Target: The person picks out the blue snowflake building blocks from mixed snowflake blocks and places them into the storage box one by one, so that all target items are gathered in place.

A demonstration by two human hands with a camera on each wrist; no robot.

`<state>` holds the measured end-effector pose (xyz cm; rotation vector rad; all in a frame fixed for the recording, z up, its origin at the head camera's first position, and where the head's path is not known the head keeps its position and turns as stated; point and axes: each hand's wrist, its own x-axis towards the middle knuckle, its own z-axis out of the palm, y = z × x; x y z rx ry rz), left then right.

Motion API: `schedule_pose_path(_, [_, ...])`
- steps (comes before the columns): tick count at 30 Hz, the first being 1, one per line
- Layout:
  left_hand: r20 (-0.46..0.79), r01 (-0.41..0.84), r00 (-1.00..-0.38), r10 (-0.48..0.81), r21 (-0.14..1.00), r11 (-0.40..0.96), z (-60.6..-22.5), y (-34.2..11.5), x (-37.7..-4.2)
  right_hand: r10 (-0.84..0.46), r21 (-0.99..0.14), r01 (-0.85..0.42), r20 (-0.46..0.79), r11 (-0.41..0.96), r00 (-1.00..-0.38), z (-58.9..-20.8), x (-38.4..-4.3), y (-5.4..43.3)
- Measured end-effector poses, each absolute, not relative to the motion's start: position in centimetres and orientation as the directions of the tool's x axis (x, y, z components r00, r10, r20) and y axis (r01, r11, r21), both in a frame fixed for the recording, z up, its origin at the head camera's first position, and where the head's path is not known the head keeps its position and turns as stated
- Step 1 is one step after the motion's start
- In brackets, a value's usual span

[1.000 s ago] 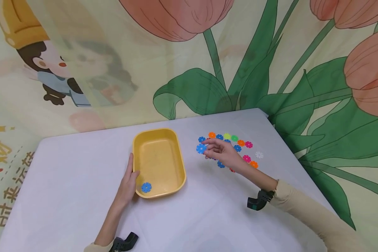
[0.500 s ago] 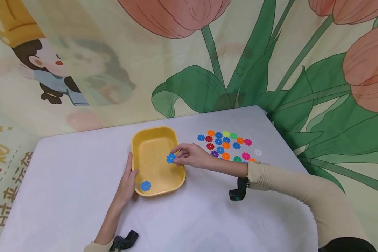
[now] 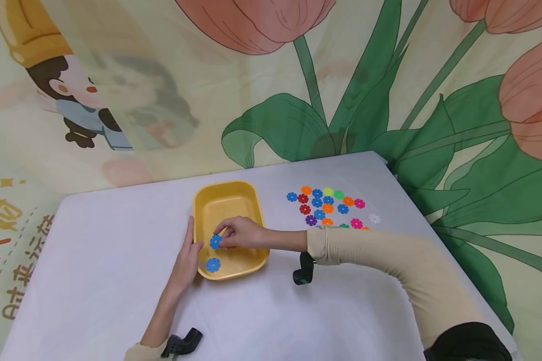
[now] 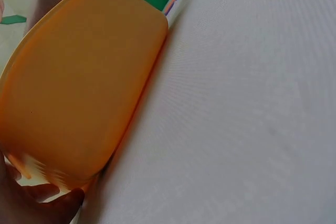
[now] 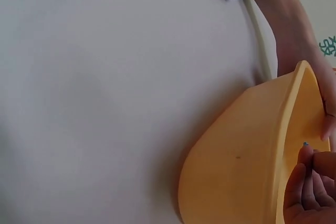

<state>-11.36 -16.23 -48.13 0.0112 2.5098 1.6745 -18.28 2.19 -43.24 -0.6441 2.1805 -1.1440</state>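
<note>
Currently, the blue flower disc (image 3: 215, 241) is pinched in the right hand (image 3: 240, 232), lying left of the grip; round, so no long axis. It is over the yellow tray (image 3: 230, 205), clearance unclear. A second blue disc (image 3: 213, 264) lies inside, nearer the person. Left hand (image 3: 186, 258) holds the tray's left side. Mixed discs (image 3: 317, 202) lie right, on the table (image 3: 117, 250).

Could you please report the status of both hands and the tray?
Right hand pinching blue piece over yellow tray; left hand gripping tray's side; second blue piece lying inside; nothing visibly in the way.
</note>
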Motion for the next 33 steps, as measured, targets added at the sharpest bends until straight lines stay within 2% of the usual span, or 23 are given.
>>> schedule_pose_path(8, [-0.109, -0.074, -0.992, 0.069, 0.92, 0.385, -48.3, -16.2, -11.7, -0.673, -0.78, -0.239, -0.291, 0.578, -0.68, -44.1, -19.1, 0.3])
schedule_pose_path(33, [-0.105, -0.07, -0.992, 0.069, 0.92, 0.385, -48.5, -16.3, -11.6, -0.7, -0.772, -0.251, -0.322, 0.584, -0.637, -45.4, -19.3, -0.1])
